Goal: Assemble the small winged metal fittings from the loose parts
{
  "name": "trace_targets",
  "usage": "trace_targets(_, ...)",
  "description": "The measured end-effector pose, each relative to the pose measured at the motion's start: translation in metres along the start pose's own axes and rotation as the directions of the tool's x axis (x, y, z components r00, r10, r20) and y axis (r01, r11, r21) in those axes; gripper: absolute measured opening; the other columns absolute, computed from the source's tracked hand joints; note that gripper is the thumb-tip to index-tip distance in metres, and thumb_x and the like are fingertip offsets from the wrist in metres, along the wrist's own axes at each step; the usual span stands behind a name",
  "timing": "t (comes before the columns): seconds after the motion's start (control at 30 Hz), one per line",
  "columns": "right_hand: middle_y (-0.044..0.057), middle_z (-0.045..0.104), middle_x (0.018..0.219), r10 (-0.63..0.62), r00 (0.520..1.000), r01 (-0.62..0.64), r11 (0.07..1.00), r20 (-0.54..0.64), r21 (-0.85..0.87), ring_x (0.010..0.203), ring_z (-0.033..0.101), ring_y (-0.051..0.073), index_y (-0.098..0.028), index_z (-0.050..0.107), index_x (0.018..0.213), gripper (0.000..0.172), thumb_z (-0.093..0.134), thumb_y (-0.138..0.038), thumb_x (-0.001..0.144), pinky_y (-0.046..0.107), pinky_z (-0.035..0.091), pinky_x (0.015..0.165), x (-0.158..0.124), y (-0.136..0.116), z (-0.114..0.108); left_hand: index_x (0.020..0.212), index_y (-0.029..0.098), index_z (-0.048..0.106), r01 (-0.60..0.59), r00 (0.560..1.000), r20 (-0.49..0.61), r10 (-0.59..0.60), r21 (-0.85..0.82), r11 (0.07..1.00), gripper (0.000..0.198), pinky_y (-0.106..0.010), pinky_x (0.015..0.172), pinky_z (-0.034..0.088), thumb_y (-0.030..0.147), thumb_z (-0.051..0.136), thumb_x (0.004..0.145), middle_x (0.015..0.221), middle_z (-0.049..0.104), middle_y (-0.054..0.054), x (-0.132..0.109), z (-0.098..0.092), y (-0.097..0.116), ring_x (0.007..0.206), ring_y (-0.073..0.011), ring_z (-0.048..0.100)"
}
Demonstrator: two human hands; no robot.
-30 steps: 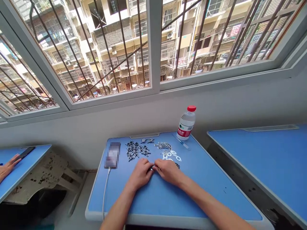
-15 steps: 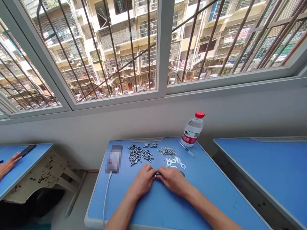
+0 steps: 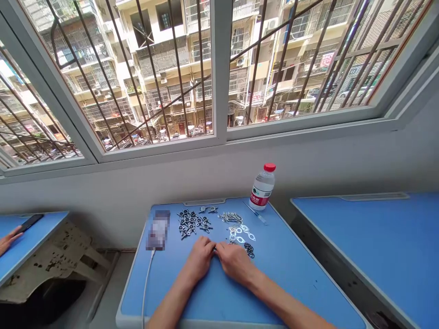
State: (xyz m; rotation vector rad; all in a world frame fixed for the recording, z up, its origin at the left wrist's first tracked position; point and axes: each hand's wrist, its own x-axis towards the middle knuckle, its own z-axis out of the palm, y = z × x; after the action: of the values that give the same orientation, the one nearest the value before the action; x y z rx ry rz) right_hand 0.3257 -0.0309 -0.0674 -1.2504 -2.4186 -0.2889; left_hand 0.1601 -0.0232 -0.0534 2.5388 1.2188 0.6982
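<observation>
My left hand (image 3: 200,257) and my right hand (image 3: 233,259) meet low over the blue desk (image 3: 274,292), fingertips pinched together. Something small and dark sits between them, mostly hidden by the fingers, and I cannot make out its kind. Beyond my left hand lies a pile of small dark metal parts with rings and stems (image 3: 188,221). Flat silvery plates with holes (image 3: 240,240) lie just past my right hand. A cluster of black rings (image 3: 249,250) is beside its wrist, and small metal pieces (image 3: 230,217) lie farther back.
A red-capped water bottle (image 3: 263,187) stands at the back right by a pen (image 3: 255,213). At left lies a blurred phone (image 3: 158,230) with a white cable (image 3: 146,283). Another person's hand (image 3: 9,241) touches a dark phone (image 3: 31,222) on the left desk.
The view has swung slightly right, so everything sits farther left. My hands remain together; the small thing between them is more hidden, and the black rings show more fully.
</observation>
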Motion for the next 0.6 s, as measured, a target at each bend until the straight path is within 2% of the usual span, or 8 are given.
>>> trace_targets(0.4,0.007,0.063,0.069,0.075,0.997,-0.077,0.996,-0.028,-0.049,0.054,0.057,0.017,-0.015,0.056,0.081,0.012,0.047,-0.009,0.086,0.029,0.028,0.052,-0.002,-0.016,0.008,0.095,0.016,0.063,0.019,1.0,-0.003,-0.019,0.017,1.0,0.026,-0.031,0.075,0.045,0.008,0.039,0.095,0.089,0.058,-0.007,-0.002,0.003,0.0,0.084,-0.02,0.05)
trace_targets(0.6,0.007,0.06,0.064,0.096,0.992,-0.102,0.992,-0.077,-0.078,0.05,0.054,0.017,-0.015,0.054,0.077,0.019,0.043,0.001,0.08,0.029,0.026,0.051,-0.007,-0.022,0.01,0.097,0.016,0.063,0.022,1.0,-0.019,-0.021,0.048,0.999,0.024,-0.032,0.074,0.046,0.01,0.04,0.095,0.09,0.059,-0.009,-0.002,0.006,0.0,0.085,-0.0211,0.05)
